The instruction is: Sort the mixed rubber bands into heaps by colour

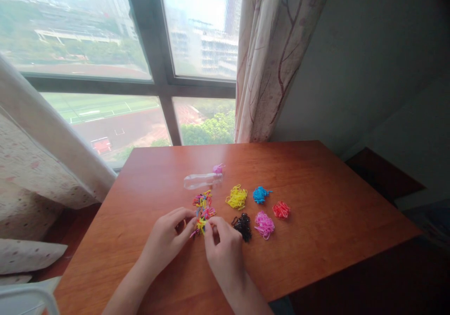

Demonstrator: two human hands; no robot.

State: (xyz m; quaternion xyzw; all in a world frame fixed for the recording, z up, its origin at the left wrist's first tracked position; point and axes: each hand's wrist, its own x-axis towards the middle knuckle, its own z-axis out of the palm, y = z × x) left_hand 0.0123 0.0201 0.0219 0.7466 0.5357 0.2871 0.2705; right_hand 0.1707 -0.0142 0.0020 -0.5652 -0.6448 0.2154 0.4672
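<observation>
A mixed heap of small coloured rubber bands (203,198) lies on the table in front of me. At its near end, my left hand (172,230) has thumb and forefinger closed on some of the bands. My right hand (225,247) pinches from the other side, with yellow bands showing between the fingertips of both hands. Sorted piles lie to the right: yellow bands (237,198), blue bands (260,194), red bands (281,210) and pink bands (264,225). The pile of black bands (243,227) is partly covered by my right hand.
Behind the heap, a clear plastic bottle-shaped container (200,181) lies on its side, with a pink piece (218,168) at its right end. The brown wooden table (316,188) reaches to a window with curtains (260,62). A white rail (31,294) stands at lower left.
</observation>
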